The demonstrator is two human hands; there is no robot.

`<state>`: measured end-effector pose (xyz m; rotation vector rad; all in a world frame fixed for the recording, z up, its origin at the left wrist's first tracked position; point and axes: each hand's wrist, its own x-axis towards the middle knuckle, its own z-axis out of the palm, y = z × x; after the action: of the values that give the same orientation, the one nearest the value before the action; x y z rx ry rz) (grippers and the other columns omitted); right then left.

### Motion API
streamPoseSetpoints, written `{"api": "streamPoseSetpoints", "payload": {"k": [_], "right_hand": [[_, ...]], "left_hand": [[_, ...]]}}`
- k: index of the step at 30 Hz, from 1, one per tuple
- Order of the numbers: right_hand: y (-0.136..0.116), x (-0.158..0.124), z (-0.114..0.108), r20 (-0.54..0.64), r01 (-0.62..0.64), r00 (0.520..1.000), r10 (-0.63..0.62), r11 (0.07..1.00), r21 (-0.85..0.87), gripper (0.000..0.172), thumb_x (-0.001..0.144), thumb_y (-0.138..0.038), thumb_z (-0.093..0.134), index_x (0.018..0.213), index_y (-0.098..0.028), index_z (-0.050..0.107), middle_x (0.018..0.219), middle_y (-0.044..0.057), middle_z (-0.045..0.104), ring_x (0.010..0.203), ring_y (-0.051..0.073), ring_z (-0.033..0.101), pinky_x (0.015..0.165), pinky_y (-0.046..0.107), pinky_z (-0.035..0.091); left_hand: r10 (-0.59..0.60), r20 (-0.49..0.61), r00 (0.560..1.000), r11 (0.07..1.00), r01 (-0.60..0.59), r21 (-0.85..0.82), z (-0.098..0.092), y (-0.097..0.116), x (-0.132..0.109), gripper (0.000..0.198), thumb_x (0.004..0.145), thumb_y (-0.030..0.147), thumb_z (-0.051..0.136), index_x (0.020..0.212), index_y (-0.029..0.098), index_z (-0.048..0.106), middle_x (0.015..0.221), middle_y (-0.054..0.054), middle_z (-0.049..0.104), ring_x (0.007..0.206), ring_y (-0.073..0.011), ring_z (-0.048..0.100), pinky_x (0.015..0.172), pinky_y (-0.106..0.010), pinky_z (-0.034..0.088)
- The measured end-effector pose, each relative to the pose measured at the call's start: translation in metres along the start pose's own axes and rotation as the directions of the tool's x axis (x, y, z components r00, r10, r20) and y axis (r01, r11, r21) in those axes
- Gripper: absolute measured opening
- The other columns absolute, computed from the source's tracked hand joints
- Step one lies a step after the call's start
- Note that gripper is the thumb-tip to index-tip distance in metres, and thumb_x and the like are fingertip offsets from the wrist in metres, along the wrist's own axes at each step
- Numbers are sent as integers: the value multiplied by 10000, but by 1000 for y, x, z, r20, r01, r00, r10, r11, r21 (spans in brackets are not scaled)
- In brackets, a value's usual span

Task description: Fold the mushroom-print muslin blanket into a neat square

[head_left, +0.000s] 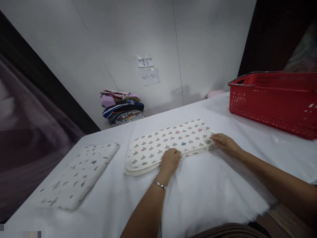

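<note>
A folded white cloth [158,145] printed with small grey, red, blue and green mushroom-like shapes lies on the white-covered table in front of me. My left hand [170,159], with a silver bracelet at the wrist, has its fingers curled over the cloth's near edge, about the middle. At the cloth's right end, my right hand [226,144] pinches the near corner, thumb and fingers closed; the underside of its grip is hidden. Several layers show along the near edge. To the left, apart from both hands, lies another folded white cloth [79,177] with grey marks.
A red perforated basket [269,102] with a metal handle stands at the right. Beyond the table's far edge is a stack of folded fabrics [122,107]. Paper signs [150,77] hang on the pale wall. Dark sheer fabric [29,132] hangs at the left.
</note>
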<state>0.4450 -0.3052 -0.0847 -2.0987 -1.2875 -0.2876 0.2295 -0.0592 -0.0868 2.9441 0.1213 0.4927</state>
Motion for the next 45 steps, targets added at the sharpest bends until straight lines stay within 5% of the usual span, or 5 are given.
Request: {"api": "streamPoseSetpoints", "payload": {"k": [8,29,32,38,45], "right_hand": [[20,13,-23,212,-645,742,636,763,-31,399,844,-511,435,625,-201,562,550,26,611,507,161,556,493,270,394],[14,15,-20,307,-656,661,685,726,-208,359,813,-453,505,592,-175,553,492,16,531,506,142,502,524,263,356],[14,13,-23,309,-601,667,678,735,-314,331,806,-445,510,682,-157,616,611,80,621,603,207,575,574,308,406],[-20,15,2,104,-5,994,40,949,-314,464,885,-391,414,1270,-163,532,1263,152,573,1177,303,509,944,458,428],[-48,3,60,435,318,869,-236,940,-127,588,918,-549,369,1445,-289,343,1501,45,319,1377,265,277,1094,509,283]], "left_hand": [[-5,3,1000,1000,5,4,0,0,2,130,884,205,541,966,226,640,962,-30,608,910,-188,516,780,-334,414],[6,30,1000,1000,-5,-20,-2,-1,0,141,881,193,540,982,225,633,964,-28,596,923,-188,506,790,-322,394],[11,33,999,1000,-10,-14,-2,1,-1,135,884,196,534,976,216,630,974,-28,594,924,-186,503,788,-319,396],[-6,52,999,1000,6,-1,-3,6,-3,128,892,210,522,961,213,629,979,-34,592,934,-184,502,808,-327,402],[-6,71,997,1000,7,-8,-4,8,-9,214,903,181,485,1083,196,600,1054,-40,609,999,-184,509,851,-314,397]]}}
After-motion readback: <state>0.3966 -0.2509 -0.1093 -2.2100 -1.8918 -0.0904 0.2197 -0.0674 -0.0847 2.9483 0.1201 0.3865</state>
